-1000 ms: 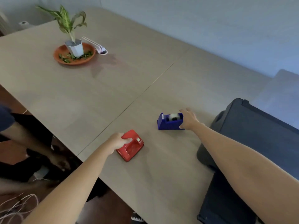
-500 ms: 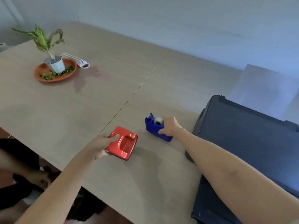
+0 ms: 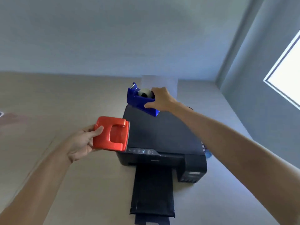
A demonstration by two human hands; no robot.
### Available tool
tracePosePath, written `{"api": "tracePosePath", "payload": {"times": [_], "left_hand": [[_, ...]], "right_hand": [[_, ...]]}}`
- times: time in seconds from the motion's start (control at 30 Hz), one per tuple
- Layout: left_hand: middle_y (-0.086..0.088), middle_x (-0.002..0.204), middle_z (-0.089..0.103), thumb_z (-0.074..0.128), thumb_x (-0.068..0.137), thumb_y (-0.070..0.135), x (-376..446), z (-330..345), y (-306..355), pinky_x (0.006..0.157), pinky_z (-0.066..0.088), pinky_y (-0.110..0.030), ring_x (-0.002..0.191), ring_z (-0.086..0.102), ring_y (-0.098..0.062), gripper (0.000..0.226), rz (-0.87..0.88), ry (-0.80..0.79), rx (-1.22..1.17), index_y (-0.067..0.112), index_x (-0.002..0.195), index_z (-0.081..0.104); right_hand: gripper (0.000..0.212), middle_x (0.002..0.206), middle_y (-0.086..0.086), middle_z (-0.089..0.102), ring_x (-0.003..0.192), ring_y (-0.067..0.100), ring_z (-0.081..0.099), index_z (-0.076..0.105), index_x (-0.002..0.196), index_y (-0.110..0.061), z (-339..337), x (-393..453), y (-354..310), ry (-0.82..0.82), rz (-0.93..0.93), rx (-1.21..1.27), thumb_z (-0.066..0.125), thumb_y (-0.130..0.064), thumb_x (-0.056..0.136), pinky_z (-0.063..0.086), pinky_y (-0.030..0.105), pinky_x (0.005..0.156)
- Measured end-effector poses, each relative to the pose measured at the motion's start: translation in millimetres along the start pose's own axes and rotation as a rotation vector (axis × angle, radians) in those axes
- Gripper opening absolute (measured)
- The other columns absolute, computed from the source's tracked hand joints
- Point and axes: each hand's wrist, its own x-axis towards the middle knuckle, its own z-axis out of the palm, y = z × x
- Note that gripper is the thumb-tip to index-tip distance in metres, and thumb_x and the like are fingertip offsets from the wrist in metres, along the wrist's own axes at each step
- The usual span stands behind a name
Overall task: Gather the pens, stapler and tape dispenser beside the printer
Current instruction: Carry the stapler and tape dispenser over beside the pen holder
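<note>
My left hand (image 3: 81,142) grips a red stapler (image 3: 111,133) by its left side and holds it in the air just left of the black printer (image 3: 162,137). My right hand (image 3: 162,99) grips a blue tape dispenser (image 3: 139,99) with a white roll, held tilted above the printer's far left corner. Both items are off the table. No pens are in view.
The printer sits on a beige table (image 3: 48,103) with its black output tray (image 3: 152,192) extended toward me. A sheet of paper (image 3: 159,82) stands in the rear feeder. A grey wall lies behind and a bright window (image 3: 287,78) is at the right.
Both hands lifted their items off the table and carried them right, toward the printer. The view swung right, so the plant and plate left the frame.
</note>
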Motion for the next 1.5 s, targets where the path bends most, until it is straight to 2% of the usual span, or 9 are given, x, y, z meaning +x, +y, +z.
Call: {"api": "tracePosePath", "payload": {"times": [0.13,0.27,0.37,0.57,0.63,0.83,0.97,1.27,1.5], "left_hand": [[-0.007,0.086,0.080,0.043,0.099,0.014,-2,114,-8,0.061,0.064,-0.035,0.073,0.077,-0.016,0.023,-0.013,-0.192,0.037,0.011,0.108,0.064],[-0.010,0.109,0.073,0.046,0.099,0.018,2,223,-46,0.076,0.062,-0.038,0.091,0.073,-0.020,0.026,-0.050,-0.337,0.149,0.012,0.119,0.062],[-0.011,0.104,0.070,0.045,0.100,0.015,1,295,-96,0.077,0.059,-0.041,0.085,0.070,-0.020,0.024,-0.136,-0.392,0.187,0.010,0.118,0.060],[-0.016,0.121,0.065,0.048,0.099,0.019,33,353,-197,0.094,0.052,-0.055,0.107,0.064,-0.034,0.031,-0.296,-0.279,0.245,0.007,0.128,0.054],[-0.015,0.117,0.065,0.046,0.100,0.019,62,415,-242,0.091,0.054,-0.053,0.107,0.065,-0.036,0.030,-0.355,-0.146,0.335,0.007,0.126,0.053],[-0.018,0.130,0.057,0.038,0.102,0.021,95,422,-265,0.100,0.049,-0.045,0.116,0.057,-0.035,0.036,-0.239,0.216,0.459,0.007,0.134,0.045],[-0.021,0.128,0.058,0.036,0.103,0.018,113,429,-262,0.076,0.041,-0.032,0.114,0.057,-0.036,0.032,-0.221,0.348,0.551,0.001,0.127,0.048],[-0.022,0.132,0.054,0.034,0.103,0.012,143,426,-258,0.089,0.045,-0.035,0.110,0.055,-0.031,0.033,-0.279,0.394,0.528,-0.006,0.127,0.046],[-0.024,0.136,0.051,0.037,0.102,0.011,144,419,-253,0.099,0.044,-0.039,0.117,0.054,-0.033,0.033,-0.287,0.381,0.555,-0.008,0.128,0.044]], "right_hand": [[0.036,0.076,0.005,0.054,0.066,0.023,0.049,0.049,0.080,-0.011,-75,-59,94,0.117,0.106,-0.065,0.077,-0.031,0.069,0.035,0.024,0.048],[0.039,0.075,0.004,0.054,0.066,0.022,0.051,0.051,0.083,-0.013,-124,-123,193,0.201,0.292,-0.095,0.080,-0.033,0.069,0.039,0.026,0.055],[0.042,0.086,0.008,0.057,0.075,0.025,0.053,0.059,0.092,-0.008,-137,-166,259,0.217,0.452,-0.080,0.082,-0.032,0.067,0.039,0.025,0.054],[0.044,0.091,0.012,0.059,0.077,0.029,0.059,0.063,0.091,-0.005,-109,-220,309,0.207,0.686,0.045,0.083,-0.032,0.063,0.050,0.032,0.064],[0.043,0.093,0.013,0.061,0.079,0.032,0.062,0.063,0.087,-0.005,-101,-242,375,0.174,0.826,0.109,0.083,-0.032,0.061,0.055,0.035,0.066],[0.034,0.088,0.013,0.060,0.074,0.030,0.060,0.060,0.086,-0.004,-43,-248,370,0.102,0.836,0.130,0.077,-0.025,0.066,0.048,0.029,0.056],[0.026,0.085,0.014,0.064,0.068,0.027,0.059,0.060,0.084,-0.004,-7,-242,379,0.089,0.873,0.155,0.072,-0.021,0.068,0.051,0.033,0.057],[0.042,0.107,0.022,0.061,0.096,0.040,0.063,0.054,0.108,0.003,41,-225,373,0.140,0.933,0.140,0.067,-0.020,0.075,0.051,0.038,0.076],[0.040,0.101,0.020,0.067,0.091,0.036,0.065,0.060,0.100,0.003,43,-224,367,0.117,0.936,0.125,0.069,-0.026,0.074,0.046,0.033,0.067]]}}
